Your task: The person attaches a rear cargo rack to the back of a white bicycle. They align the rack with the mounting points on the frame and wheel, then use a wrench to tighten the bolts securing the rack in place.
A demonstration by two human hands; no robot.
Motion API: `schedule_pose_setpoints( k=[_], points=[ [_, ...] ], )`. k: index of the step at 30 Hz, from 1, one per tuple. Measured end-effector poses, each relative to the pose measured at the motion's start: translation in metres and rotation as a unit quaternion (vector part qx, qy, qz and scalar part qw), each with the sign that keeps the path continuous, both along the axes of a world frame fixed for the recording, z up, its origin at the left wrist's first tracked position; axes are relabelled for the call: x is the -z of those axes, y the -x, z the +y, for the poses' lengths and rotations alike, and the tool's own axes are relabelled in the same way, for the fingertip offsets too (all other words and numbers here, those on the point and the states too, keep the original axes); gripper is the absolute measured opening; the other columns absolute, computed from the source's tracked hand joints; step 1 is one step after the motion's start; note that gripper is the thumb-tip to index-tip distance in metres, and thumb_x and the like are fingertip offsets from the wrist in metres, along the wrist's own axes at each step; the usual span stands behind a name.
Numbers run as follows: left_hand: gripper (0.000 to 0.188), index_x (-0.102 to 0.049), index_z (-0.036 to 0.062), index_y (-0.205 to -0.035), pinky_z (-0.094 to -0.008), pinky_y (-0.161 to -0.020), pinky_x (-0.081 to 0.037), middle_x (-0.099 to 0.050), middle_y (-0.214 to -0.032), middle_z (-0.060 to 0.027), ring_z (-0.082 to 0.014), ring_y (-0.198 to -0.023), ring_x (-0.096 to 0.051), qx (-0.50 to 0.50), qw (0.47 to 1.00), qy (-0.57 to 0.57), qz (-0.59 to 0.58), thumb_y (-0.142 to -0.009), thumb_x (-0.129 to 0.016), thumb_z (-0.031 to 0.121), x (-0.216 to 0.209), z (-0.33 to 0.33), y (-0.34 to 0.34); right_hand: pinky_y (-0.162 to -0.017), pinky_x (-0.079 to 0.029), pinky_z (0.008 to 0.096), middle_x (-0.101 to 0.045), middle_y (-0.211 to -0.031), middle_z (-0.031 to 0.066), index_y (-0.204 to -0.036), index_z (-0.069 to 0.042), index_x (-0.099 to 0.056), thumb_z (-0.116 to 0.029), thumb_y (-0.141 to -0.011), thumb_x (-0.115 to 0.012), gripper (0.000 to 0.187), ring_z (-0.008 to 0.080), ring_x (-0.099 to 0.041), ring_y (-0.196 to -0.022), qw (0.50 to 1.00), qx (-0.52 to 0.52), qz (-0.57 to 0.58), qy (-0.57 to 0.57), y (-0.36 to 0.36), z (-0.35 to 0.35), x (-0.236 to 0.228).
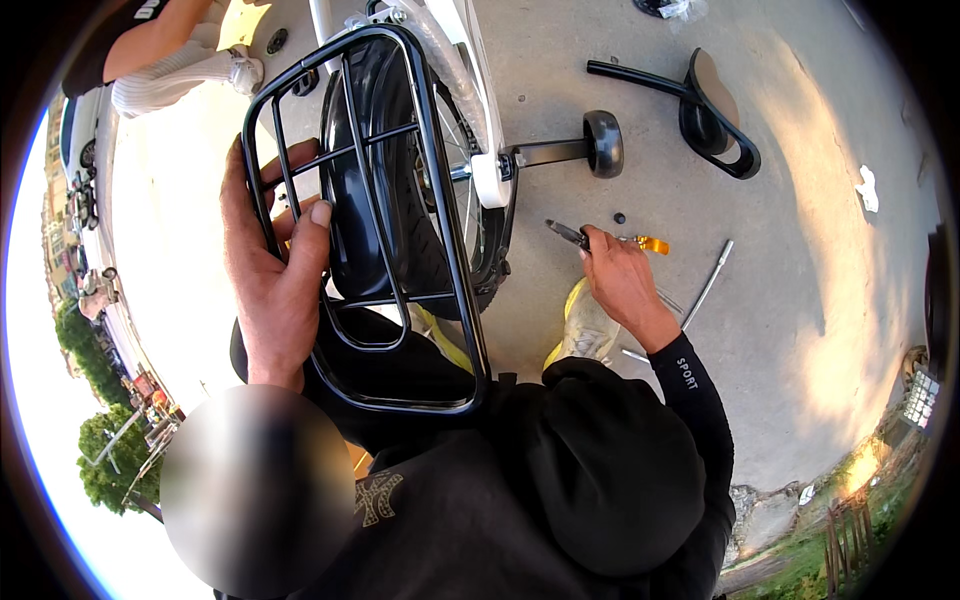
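Black, likely stiff, the rack (455, 245) suits my left hand (272, 260) gripping its side, my right hand (622, 280) clasping a tool (570, 235).

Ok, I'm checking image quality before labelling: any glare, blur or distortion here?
Head view: glare washes out the ground at left, with highlights on the rack; a blurred disc sits lower left; the scene bends toward its edges; left hand and right hand look sharp.
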State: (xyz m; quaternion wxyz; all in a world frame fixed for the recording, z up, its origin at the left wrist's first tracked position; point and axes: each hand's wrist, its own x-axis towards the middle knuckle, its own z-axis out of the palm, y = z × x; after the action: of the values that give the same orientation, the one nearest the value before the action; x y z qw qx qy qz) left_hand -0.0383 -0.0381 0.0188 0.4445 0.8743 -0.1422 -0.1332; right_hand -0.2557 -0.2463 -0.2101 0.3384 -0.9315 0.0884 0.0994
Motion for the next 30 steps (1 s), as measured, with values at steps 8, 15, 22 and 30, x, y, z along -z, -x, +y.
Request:
schedule_pose_setpoints(
  k=[8,15,22,30],
  points=[
    [0.074,-0.02,0.0002,-0.156,-0.0191,-0.072,-0.052,-0.055,-0.134,-0.0174,-0.0119,-0.097,-0.065,-0.004,1.0,-0.005,0.0,-0.092,-0.054,-0.006,0.001,-0.001,0.0,-0.065,-0.051,0.0373,-0.065,-0.08,0.0201,-0.126,0.007,-0.052,-0.026,-0.095,-0.066,0.048,0.0368,-0.063,-0.068,0.915,0.266,-0.092,-0.288,-0.025,0.005,0.005],
    [0.074,-0.02,-0.0003,-0.156,-0.0195,-0.072,-0.052,-0.055,-0.135,-0.0178,-0.0123,-0.098,-0.065,0.003,1.0,0.002,0.0,-0.092,-0.054,-0.005,0.001,-0.001,0.0,-0.055,-0.049,0.0406,-0.066,-0.072,0.0171,-0.113,-0.002,-0.052,-0.024,-0.095,-0.066,0.032,0.035,-0.066,-0.061,0.936,0.302,-0.09,-0.157,-0.049,0.032,-0.007],
    [0.074,-0.02,0.0001,-0.156,-0.0196,-0.071,-0.052,-0.054,-0.136,-0.0171,-0.0108,-0.095,-0.065,0.003,1.0,0.007,0.002,-0.092,-0.054,-0.005,0.003,0.002,0.0,-0.06,-0.054,0.041,-0.069,-0.091,0.0126,-0.125,-0.008,-0.055,-0.018,-0.093,-0.067,0.036,0.0314,-0.068,-0.073,0.944,0.255,-0.209,0.012,-0.057,0.056,0.034],
    [0.073,-0.019,0.0001,-0.156,-0.0184,-0.068,-0.053,-0.055,-0.136,-0.0158,-0.0092,-0.092,-0.064,0.006,1.0,0.002,0.0,-0.093,-0.055,-0.004,0.001,0.004,-0.001,-0.064,-0.056,0.0399,-0.067,-0.098,0.0133,-0.125,-0.001,-0.054,-0.013,-0.09,-0.067,0.04,0.0319,-0.068,-0.08,0.954,0.213,-0.207,0.041,-0.065,0.069,0.045]
  ],
)
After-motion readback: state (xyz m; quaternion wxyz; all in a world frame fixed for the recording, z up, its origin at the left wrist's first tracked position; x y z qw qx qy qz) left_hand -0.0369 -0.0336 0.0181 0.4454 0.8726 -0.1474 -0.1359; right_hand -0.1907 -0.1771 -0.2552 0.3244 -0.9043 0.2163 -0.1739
